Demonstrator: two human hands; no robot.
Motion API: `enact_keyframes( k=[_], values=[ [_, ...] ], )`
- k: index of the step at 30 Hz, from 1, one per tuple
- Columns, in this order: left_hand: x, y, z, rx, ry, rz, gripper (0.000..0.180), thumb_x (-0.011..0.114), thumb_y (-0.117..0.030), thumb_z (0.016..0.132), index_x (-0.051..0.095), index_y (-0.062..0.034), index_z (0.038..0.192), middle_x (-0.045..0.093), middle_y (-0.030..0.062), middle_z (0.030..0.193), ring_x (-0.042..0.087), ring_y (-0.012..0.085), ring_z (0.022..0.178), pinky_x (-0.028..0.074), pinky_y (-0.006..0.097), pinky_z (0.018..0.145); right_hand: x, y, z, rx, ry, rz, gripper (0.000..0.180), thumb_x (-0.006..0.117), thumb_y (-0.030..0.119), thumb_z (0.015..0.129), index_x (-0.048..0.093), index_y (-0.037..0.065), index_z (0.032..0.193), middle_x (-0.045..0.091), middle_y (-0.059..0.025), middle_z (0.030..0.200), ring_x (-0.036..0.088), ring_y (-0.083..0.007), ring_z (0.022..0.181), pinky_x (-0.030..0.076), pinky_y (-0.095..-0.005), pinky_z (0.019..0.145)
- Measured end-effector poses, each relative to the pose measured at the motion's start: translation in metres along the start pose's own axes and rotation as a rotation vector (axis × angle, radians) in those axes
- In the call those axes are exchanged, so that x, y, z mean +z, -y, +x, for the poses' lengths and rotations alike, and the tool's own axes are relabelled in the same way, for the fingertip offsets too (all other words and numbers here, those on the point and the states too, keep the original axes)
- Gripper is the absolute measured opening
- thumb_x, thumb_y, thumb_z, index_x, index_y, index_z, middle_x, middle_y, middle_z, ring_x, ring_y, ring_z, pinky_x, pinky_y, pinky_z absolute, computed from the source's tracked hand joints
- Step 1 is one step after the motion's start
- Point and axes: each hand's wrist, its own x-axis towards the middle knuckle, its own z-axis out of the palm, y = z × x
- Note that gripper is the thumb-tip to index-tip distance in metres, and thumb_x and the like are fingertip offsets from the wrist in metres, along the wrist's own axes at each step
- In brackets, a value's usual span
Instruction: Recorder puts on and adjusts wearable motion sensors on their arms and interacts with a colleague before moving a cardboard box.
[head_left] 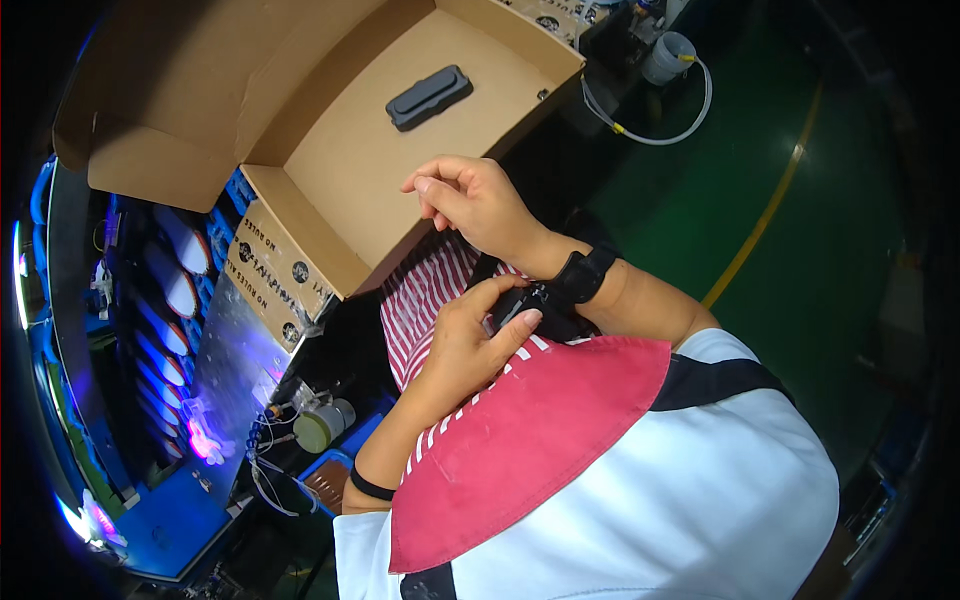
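My right hand (482,208) is raised over the near edge of a large open cardboard box (360,130), fingers half bent and a little apart, nothing seen in them. A black strap with a dark module circles that wrist. At my waist, my left hand (462,335) is closed around a small black device (515,303), thumb on one side and fingers on the other; part of it is hidden by the hand and the apron. On the box floor lies a black, rounded oblong part (430,97) with a raised middle, apart from both hands.
Left of the box, a rack holds several shoe soles (170,280) under blue-violet light, beside a metal surface (225,370). A lidded jar (322,424) with cables stands below. At the upper right is a translucent cup (670,58) with a looped white tube; green floor (740,190) lies beyond.
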Motion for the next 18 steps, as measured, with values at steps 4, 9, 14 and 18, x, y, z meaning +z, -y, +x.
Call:
enact_keyframes(
  k=[4, 9, 14, 18],
  values=[
    [0.016, 0.024, -0.008, 0.149, -0.183, -0.045, 0.028, 0.057, -0.016, 0.081, 0.052, 0.0012, 0.102, 0.058, 0.0053, 0.083, 0.053, 0.0093, 0.074, 0.042, 0.021, 0.068, 0.002, -0.01, -0.01, 0.092, 0.06, 0.026, 0.018, 0.047, 0.012, 0.086, 0.059, 0.0, 0.09, 0.053, 0.0007, 0.063, 0.046, -0.0032, 0.054, 0.039, -0.0156, 0.051],
    [0.021, 0.026, -0.019, 0.081, -0.312, 0.039, 0.022, 0.054, -0.013, 0.076, 0.051, -0.0009, 0.095, 0.055, 0.0107, 0.074, 0.054, 0.0185, 0.062, 0.042, 0.029, 0.059, 0.01, -0.011, -0.017, 0.118, 0.112, 0.032, 0.017, 0.047, 0.011, 0.084, 0.059, -0.001, 0.088, 0.053, -0.0005, 0.063, 0.047, -0.0042, 0.056, 0.039, -0.0161, 0.051],
    [0.024, 0.027, -0.028, 0.125, -0.439, 0.096, 0.019, 0.05, -0.011, 0.077, 0.052, 0.0011, 0.092, 0.054, 0.0098, 0.07, 0.05, 0.0179, 0.058, 0.041, 0.028, 0.057, 0.019, -0.019, -0.027, 0.173, 0.243, 0.182, 0.018, 0.048, 0.012, 0.084, 0.059, -0.002, 0.087, 0.053, -0.0015, 0.064, 0.046, -0.0045, 0.055, 0.039, -0.0163, 0.051],
    [0.025, 0.032, -0.031, 0.138, -0.591, 0.013, 0.018, 0.047, -0.011, 0.079, 0.053, 0.0024, 0.089, 0.052, 0.0086, 0.065, 0.048, 0.0145, 0.055, 0.039, 0.026, 0.054, 0.023, -0.026, -0.03, 0.263, 0.334, 0.2, 0.019, 0.051, 0.016, 0.084, 0.059, -0.001, 0.085, 0.053, -0.0011, 0.062, 0.047, -0.0045, 0.053, 0.039, -0.0164, 0.049]
  ],
)
